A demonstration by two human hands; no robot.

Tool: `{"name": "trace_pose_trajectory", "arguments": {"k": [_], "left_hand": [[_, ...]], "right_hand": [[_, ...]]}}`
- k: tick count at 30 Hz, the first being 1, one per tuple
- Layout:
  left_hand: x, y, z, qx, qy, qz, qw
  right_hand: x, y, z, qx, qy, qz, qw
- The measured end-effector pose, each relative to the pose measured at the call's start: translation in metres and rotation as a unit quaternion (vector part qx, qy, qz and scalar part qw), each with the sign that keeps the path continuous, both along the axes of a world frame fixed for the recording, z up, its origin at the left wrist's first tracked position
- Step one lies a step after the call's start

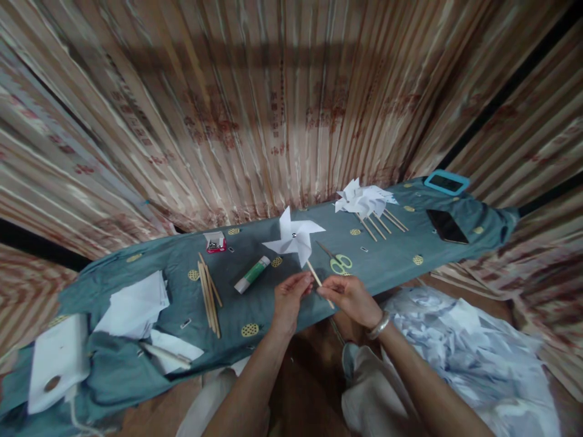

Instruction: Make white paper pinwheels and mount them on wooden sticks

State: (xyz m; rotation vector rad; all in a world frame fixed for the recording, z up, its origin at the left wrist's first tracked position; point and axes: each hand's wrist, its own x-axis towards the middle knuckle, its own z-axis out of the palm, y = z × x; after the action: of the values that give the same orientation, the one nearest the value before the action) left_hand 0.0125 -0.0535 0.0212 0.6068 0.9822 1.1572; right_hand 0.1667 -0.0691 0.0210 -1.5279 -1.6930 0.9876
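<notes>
A white paper pinwheel [286, 241] with a shiny pin at its centre is held over the front half of the table, its wooden stick slanting down toward me. My right hand [353, 298], with a bracelet at the wrist, pinches the lower part of that stick. Higher up the same stick, the fingertips of my left hand [290, 296] are closed against it. Just beyond my right hand lie green-handled scissors [339, 262]. A glue stick [252, 275] rests left of the pinwheel, near a small red-and-white box of pins [215, 242].
Several pinwheels [364, 199] lie piled at the back right, near a black phone [447, 226] and a blue-framed device [447, 181]. Leftward are loose wooden sticks [209, 297], paper sheets [136, 306], a pen [166, 355] and a white device [59, 364]. Paper scraps fill a bag [464, 358] at right.
</notes>
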Motion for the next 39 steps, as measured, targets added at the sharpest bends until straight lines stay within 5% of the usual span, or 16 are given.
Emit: {"name": "trace_pose_trajectory", "arguments": {"k": [3,9,18,28,39], "left_hand": [[0.001,-0.005,-0.002,-0.002,0.011,-0.022,1.000],[0.001,-0.016,-0.006,0.001,0.036,-0.073,0.997],[0.007,-0.020,-0.013,0.016,0.075,-0.098,0.992],[0.003,-0.022,-0.009,-0.001,0.050,-0.102,0.994],[0.000,-0.025,-0.006,-0.008,0.052,-0.091,0.994]], "right_hand": [[0.035,0.019,0.009,0.011,-0.203,-0.033,0.979],[0.106,0.089,0.021,-0.007,-0.362,-0.137,0.922],[0.143,0.162,-0.010,-0.086,-0.468,-0.208,0.855],[0.150,0.181,-0.028,-0.092,-0.484,-0.215,0.843],[0.127,0.159,-0.004,-0.046,-0.488,-0.214,0.845]]}}
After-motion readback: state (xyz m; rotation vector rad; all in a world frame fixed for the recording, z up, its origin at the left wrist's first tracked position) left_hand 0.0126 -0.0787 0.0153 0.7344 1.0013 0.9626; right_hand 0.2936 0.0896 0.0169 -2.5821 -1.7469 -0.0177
